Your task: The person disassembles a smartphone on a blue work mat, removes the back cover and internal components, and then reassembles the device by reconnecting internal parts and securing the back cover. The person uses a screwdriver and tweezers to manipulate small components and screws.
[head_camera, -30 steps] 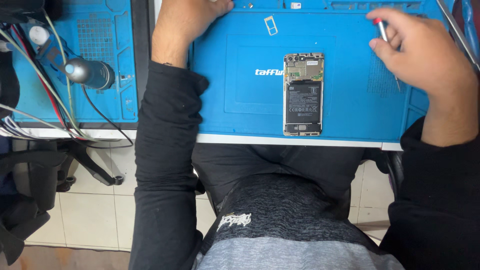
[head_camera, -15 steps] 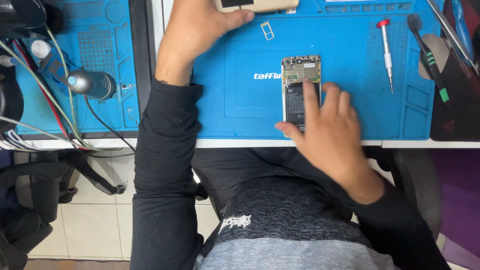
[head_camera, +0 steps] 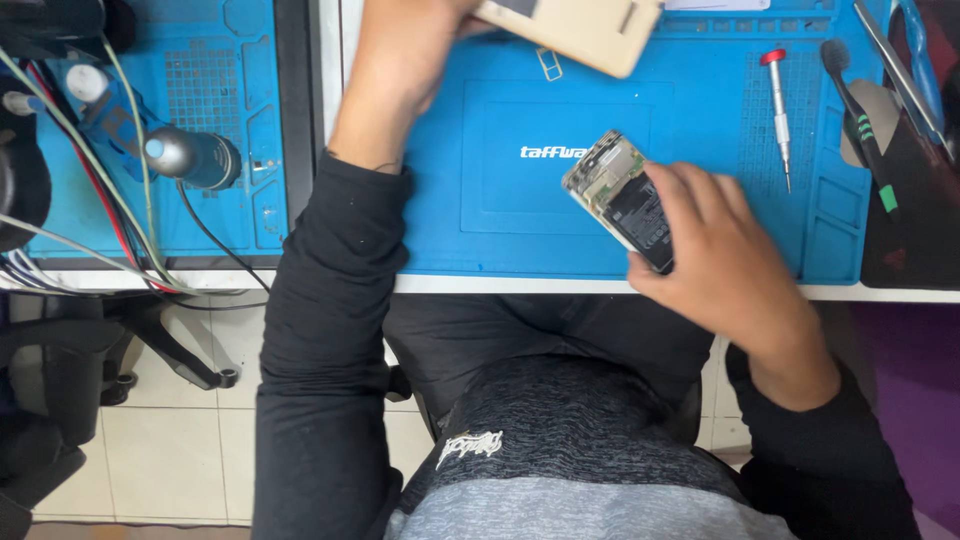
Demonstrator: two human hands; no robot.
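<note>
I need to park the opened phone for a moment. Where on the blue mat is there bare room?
The bare room is the middle of the blue mat, between the left forearm and the opened phone in the right hand. The far edge is crowded by the gold back cover in the left hand; the right side has the red-capped screwdriver.

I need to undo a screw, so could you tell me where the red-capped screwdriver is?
In the head view, the red-capped screwdriver lies on the blue mat, upper right, above the right hand.

A white-edged workbench [head_camera: 520, 286] stands over a pale tiled floor [head_camera: 170, 440].
</note>
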